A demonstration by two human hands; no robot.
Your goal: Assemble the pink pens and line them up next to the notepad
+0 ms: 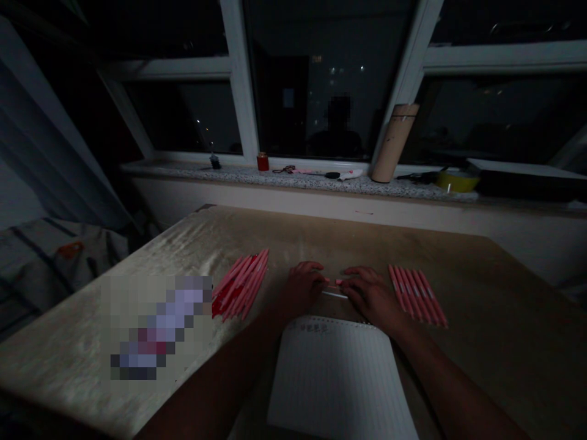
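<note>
Over the middle of the table, my left hand (303, 286) and my right hand (370, 294) face each other, fingers bent inward. My left fingers close on a pink pen piece (326, 282), mostly hidden by them. Another pink pen piece (338, 282) pokes out at my right fingertips. Just below, a thin white stick (334, 294) spans the gap between the hands; whether it is held or lies on the table is unclear. A loose pile of pink pens (245, 284) lies left of my hands. Several pink pens (417, 294) form a neat row on the right.
A lined spiral notebook (342, 373) lies in front of my hands, between my forearms. On the table's left is a blurred-out object (160, 327). The windowsill holds a red jar (263, 162), a tall tan cylinder (395, 143) and yellow tape (457, 181).
</note>
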